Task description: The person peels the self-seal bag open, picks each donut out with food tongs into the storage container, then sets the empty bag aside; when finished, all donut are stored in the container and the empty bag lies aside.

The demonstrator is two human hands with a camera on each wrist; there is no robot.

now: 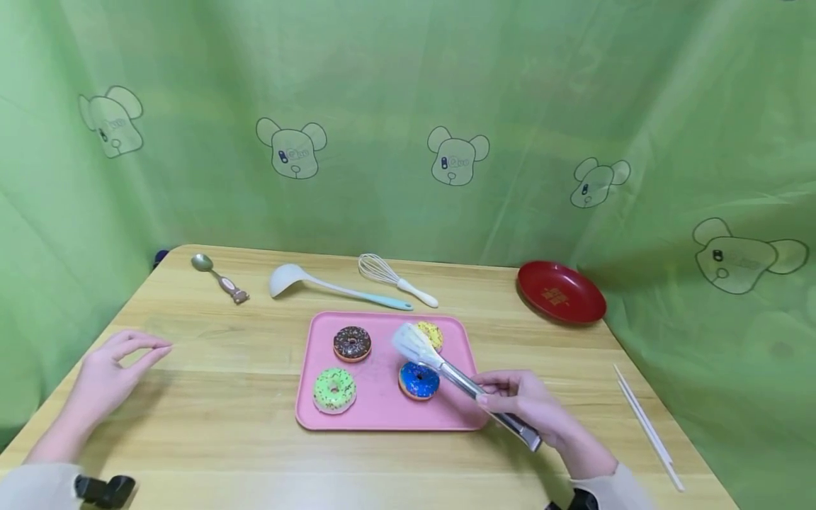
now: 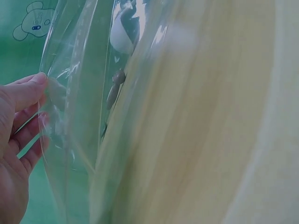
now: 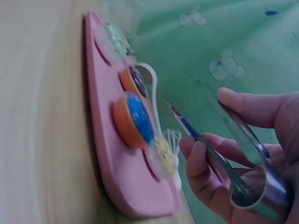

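My left hand (image 1: 108,375) pinches the edge of a clear plastic bag (image 2: 81,107), which hangs down in the left wrist view and shows only faintly in the head view. My right hand (image 1: 535,407) grips metal tongs (image 1: 460,379) with pale tips, held over the right side of a pink tray (image 1: 379,418). In the right wrist view the tongs' two arms stand apart, with thumb and fingers on either side. On the tray lie a chocolate donut (image 1: 352,343), a green donut (image 1: 334,390), a blue donut (image 1: 418,382) and a yellow donut (image 1: 433,333), partly behind the tongs.
Behind the tray lie a ladle (image 1: 287,278) and a whisk (image 1: 382,271). A spoon (image 1: 217,273) is at the back left. At the back right stands a red plate (image 1: 583,294); white chopsticks (image 1: 647,425) lie along the right edge. Green curtains (image 1: 382,212) surround the table.
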